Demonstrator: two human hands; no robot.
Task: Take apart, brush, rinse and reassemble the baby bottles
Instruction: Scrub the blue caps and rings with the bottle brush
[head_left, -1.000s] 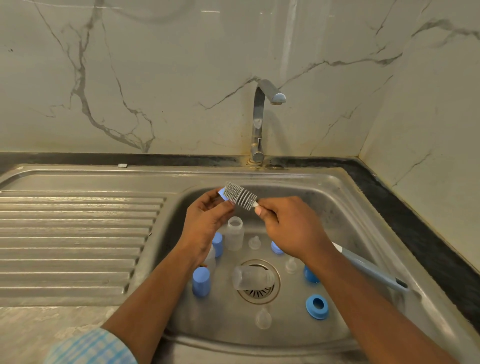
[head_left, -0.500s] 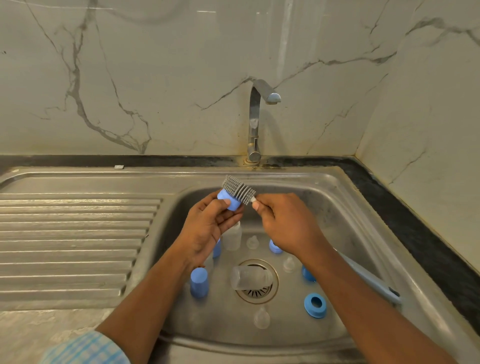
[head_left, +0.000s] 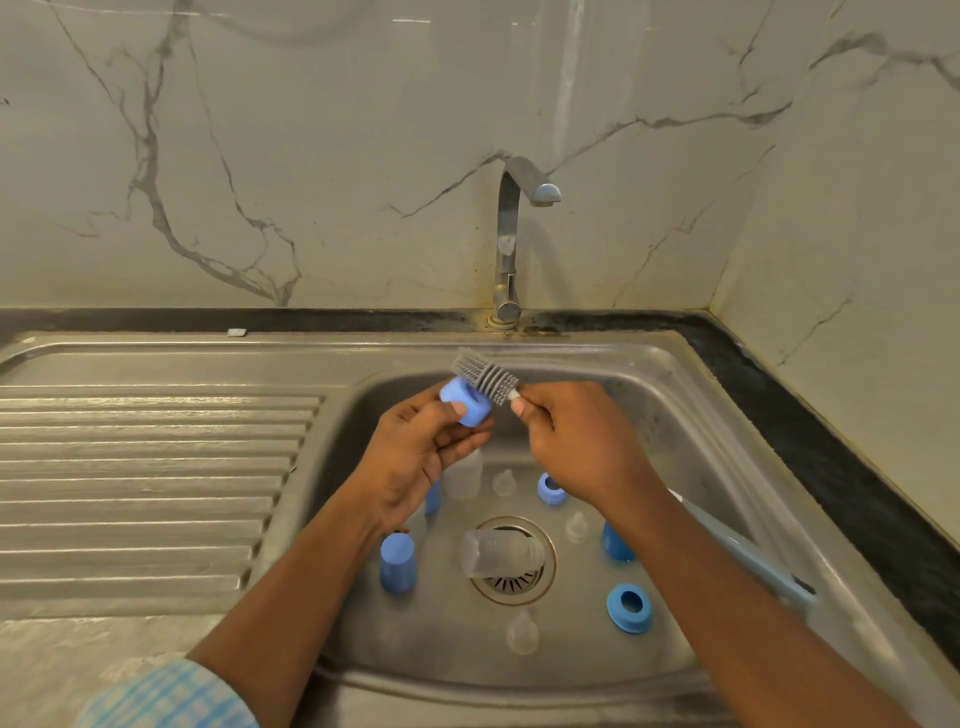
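My left hand (head_left: 418, 457) pinches a blue bottle ring (head_left: 466, 401) above the sink basin. My right hand (head_left: 576, 447) grips a long bottle brush by its neck; the grey bristle head (head_left: 484, 375) lies against the ring's far side, and the pale blue handle (head_left: 748, 558) trails back to the right. On the sink floor lie a clear bottle (head_left: 498, 553) on its side over the drain, an upright clear bottle (head_left: 465, 475), a blue cap (head_left: 397, 562), blue rings (head_left: 629, 606) and clear teats (head_left: 522, 633).
The steel sink (head_left: 691, 415) has a ribbed draining board (head_left: 150, 467) to its left. A tap (head_left: 511, 234) stands at the back, with no water running. Marble walls close in behind and on the right, and a dark counter strip (head_left: 831, 457) borders the sink.
The blue ring has turned in my left fingers and shows more of itself. The brush head has slid against it. Both hands stay above the basin.
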